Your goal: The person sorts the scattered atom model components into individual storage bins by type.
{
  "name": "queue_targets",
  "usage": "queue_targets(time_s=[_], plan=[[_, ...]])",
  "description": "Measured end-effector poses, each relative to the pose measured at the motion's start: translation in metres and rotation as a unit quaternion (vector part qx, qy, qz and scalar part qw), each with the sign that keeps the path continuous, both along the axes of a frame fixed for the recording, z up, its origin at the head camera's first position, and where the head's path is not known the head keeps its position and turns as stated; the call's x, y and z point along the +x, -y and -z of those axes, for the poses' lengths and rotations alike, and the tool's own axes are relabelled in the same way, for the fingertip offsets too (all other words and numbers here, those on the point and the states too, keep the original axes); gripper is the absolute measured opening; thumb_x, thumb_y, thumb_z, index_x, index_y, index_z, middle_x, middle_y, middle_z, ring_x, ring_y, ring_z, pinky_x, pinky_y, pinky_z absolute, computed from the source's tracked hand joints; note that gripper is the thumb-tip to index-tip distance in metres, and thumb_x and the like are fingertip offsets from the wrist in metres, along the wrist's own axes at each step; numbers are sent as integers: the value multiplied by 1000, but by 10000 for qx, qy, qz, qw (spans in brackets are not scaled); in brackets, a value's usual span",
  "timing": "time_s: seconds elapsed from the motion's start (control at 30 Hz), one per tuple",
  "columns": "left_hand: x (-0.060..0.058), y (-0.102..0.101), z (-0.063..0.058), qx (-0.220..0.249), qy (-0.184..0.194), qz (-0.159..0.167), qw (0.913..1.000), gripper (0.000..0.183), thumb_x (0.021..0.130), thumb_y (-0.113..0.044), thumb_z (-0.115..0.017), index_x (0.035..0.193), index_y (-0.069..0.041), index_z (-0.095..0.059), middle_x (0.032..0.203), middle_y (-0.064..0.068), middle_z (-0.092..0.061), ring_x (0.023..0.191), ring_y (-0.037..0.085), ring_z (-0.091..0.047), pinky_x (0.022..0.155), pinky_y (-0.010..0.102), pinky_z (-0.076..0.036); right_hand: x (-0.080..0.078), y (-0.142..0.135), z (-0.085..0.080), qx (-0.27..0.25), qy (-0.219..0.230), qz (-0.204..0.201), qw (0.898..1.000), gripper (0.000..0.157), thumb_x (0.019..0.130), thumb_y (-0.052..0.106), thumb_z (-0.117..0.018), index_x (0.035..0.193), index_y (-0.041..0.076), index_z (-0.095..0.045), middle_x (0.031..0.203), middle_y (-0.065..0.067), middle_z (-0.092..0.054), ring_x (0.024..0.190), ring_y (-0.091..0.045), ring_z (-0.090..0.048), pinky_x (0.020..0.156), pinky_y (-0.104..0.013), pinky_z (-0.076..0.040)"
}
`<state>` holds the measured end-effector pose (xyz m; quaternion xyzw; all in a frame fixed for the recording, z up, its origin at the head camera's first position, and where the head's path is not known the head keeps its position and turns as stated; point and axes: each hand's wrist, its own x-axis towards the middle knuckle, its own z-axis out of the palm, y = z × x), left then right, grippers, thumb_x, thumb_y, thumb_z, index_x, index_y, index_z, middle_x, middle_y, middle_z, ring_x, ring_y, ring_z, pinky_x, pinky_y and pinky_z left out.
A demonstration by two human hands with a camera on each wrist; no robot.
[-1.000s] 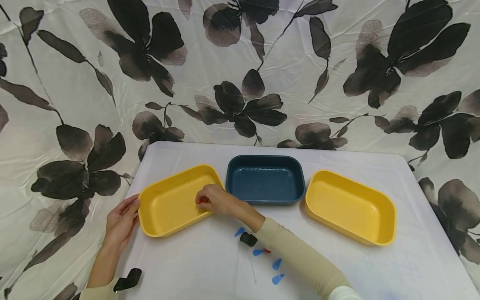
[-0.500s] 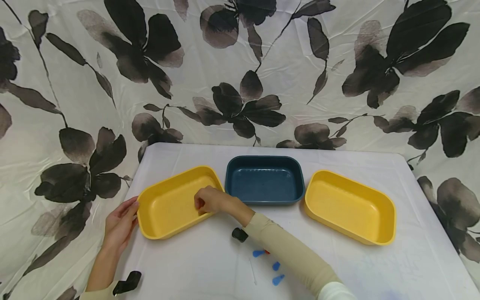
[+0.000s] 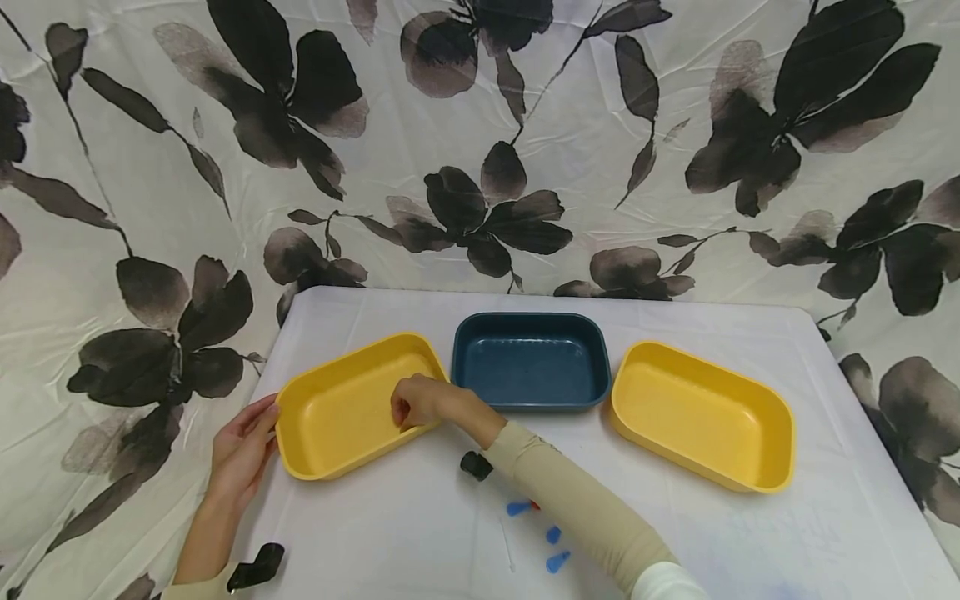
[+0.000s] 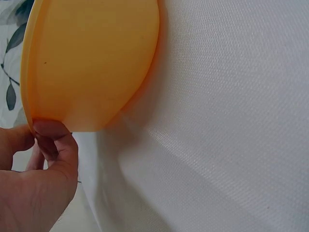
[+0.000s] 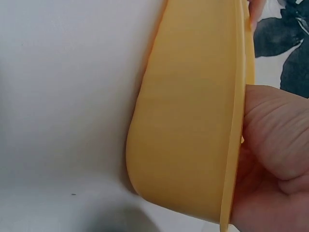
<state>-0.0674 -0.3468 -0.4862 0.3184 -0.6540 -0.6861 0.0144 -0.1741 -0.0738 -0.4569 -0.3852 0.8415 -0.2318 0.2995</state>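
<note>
On the white tabletop (image 3: 405, 533), the leftmost yellow tray (image 3: 337, 408) sits beside a dark blue tray (image 3: 531, 367). We see the left hand (image 3: 243, 450) pinching the yellow tray's left end; the right hand (image 3: 426, 400) curls inside its right end, whether holding anything we cannot tell. Small blue pieces (image 3: 557, 562) lie nearer us.

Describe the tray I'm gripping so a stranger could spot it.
On the white table, find the dark blue tray. Left of it sits your yellow tray; unlike the yellow one at right, its rim is pinched by your left hand.
</note>
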Motion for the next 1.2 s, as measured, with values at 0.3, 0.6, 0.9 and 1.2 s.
queue_targets(time_s=[0.3,0.6,0.9,1.2], plan=[[-1,-2,0,26,-169,12,9999,49,101,-32,-65,145,-13,-54,110,-16,-63,94,-1,-63,78,12,-55,0,-7,-3,-246,-206,-228,9992,3,94,6,-75,92,5,-74,78,5,-60,74,-7,-51,66,-12,-41],[-1,-2,2,-12,-176,-63,9998,51,100,-32,-67,146,-13,-54,110,-16,-63,94,-1,-63,77,12,-55,5,-20,-6,-877,-513,-206,9946,7,97,7,-71,91,3,-71,76,5,-57,70,-6,-50,64,-12,-40],[2,0,2,64,-333,-27,9994,50,100,-31,-68,144,-12,-55,107,-17,-65,93,-1,-64,76,12,-55,10,-33,-4,-1598,-593,-127,9853,4,98,4,-68,98,0,-70,88,-3,-65,80,-9,-55,74,-12,-46],[3,-1,7,-21,-210,-59,9998,53,100,-33,-67,147,-13,-53,110,-16,-62,94,-3,-63,78,12,-55,17,-44,3,-2105,-938,49,9731,5,97,6,-70,99,2,-70,89,-2,-65,81,-10,-55,75,-15,-48]])
